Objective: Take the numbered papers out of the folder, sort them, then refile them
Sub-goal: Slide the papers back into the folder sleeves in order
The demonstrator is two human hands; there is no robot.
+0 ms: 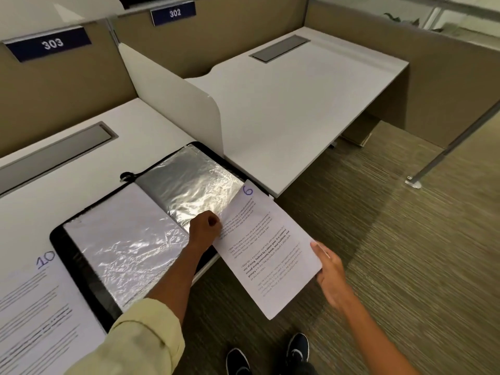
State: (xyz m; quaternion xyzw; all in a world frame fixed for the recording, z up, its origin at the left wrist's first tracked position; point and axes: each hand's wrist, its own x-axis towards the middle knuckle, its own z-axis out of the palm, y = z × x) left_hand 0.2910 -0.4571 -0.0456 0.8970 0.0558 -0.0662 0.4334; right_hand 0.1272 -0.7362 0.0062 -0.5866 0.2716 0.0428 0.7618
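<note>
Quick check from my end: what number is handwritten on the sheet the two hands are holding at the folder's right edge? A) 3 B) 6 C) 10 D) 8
B: the sheet held by the left hand and the right hand has a blue 6 in its top corner; the 10 is on the other paper, lying on the desk left of the folder.

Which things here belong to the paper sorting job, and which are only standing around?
Part of the job:
- folder, open on the desk
- paper 6, held by left hand and right hand
- paper 10, lying left of the folder

Just around:
- sign 303
- sign 302
- white divider
- shoes
</note>
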